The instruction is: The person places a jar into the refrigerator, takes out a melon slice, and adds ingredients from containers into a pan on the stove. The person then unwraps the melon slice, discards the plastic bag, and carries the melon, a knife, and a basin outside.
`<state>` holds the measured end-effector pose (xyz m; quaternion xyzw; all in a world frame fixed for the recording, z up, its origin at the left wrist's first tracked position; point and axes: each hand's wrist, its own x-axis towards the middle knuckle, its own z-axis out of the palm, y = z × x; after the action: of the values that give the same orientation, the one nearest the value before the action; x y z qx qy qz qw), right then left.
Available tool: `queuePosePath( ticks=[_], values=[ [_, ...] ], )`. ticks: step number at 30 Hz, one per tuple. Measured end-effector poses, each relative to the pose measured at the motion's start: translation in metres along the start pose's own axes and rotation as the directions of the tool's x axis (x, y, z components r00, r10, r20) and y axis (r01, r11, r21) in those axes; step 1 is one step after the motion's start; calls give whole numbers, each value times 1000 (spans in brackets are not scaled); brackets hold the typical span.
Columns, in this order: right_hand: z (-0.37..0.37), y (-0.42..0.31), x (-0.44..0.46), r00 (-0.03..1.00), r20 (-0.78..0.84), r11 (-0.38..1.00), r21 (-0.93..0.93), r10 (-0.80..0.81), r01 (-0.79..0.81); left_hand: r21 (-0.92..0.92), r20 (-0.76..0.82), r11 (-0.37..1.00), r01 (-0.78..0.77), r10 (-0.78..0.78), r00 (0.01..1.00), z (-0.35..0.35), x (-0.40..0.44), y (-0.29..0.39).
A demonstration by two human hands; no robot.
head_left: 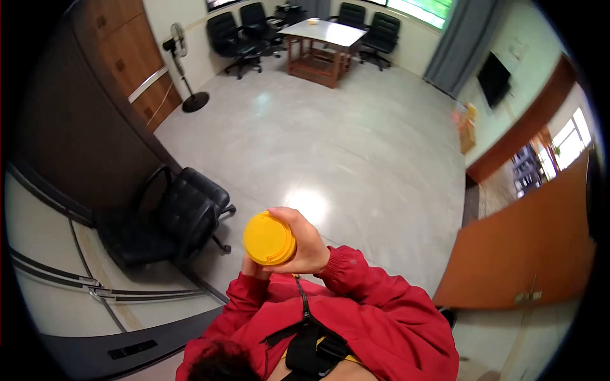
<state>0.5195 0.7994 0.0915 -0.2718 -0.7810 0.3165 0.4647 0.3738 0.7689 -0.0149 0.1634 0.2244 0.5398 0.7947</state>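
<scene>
A round yellow container with a flat yellow lid (267,238) is held up in front of my chest, its top facing the camera. My right hand (308,244) wraps round its right side, with the thumb along the upper edge of the lid. Below the container, my left hand (252,268) grips it from the lower left; most of that hand is hidden behind the container. A small tab shows at the lid's lower edge. Both arms are in red jacket sleeves.
A black office chair (184,209) stands close on the left, and a standing fan (195,101) is farther back. At the far end, several black chairs surround a table (333,33). A wooden door (521,241) stands open at the right.
</scene>
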Motion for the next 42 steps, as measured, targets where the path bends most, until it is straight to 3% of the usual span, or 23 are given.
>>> queuePosePath(
  ticks=[6,11,12,14,17,21,24,26,28,30,32,33,35,38,40,41,42],
  values=[
    [11,115,113,992,102,987,147,-79,64,-63,-38,981,-184,182,983,-38,130,63],
    [-16,194,217,992,123,982,187,-33,10,-98,92,961,-259,268,959,-40,255,121],
    [-24,206,239,995,98,981,191,-28,9,-15,185,962,-274,272,944,-26,273,143],
    [-33,233,280,998,-5,941,333,61,-56,-35,163,981,-191,194,967,-14,324,165],
    [-46,278,338,991,-120,956,292,50,-13,-145,217,987,-63,94,972,-6,395,194],
    [-63,350,417,969,-184,911,404,164,-78,-334,286,931,149,-50,957,-29,485,237],
    [-59,412,477,974,-178,900,434,141,-51,-414,262,895,165,-56,963,-45,539,283],
    [-55,445,544,991,-111,930,366,80,-35,-438,158,898,38,35,987,-46,578,329],
    [-36,475,603,996,27,879,469,81,-84,-493,11,861,-125,150,989,-58,610,365],
    [-9,496,656,985,167,850,513,39,-120,-544,-99,788,-289,282,954,-79,628,399],
    [32,504,670,950,313,800,572,-6,-183,-479,-218,758,-443,386,896,-103,616,414],
    [49,516,686,918,392,815,551,-65,-178,-436,-291,733,-521,433,853,-122,623,425],
    [84,531,716,830,532,801,564,-168,-200,37,-321,728,-685,658,681,-128,618,458],
    [137,557,763,767,589,695,662,-254,-279,-321,-406,640,-698,573,712,-179,624,494],
    [171,576,801,747,606,629,701,-275,-337,-310,-469,583,-751,593,655,-204,633,526],
    [190,587,821,733,638,754,597,-236,-276,-345,-349,576,-741,654,671,-231,637,539],
    [211,600,850,728,659,856,475,-191,-205,-359,-414,537,-763,642,646,-240,643,562]
  ],
)
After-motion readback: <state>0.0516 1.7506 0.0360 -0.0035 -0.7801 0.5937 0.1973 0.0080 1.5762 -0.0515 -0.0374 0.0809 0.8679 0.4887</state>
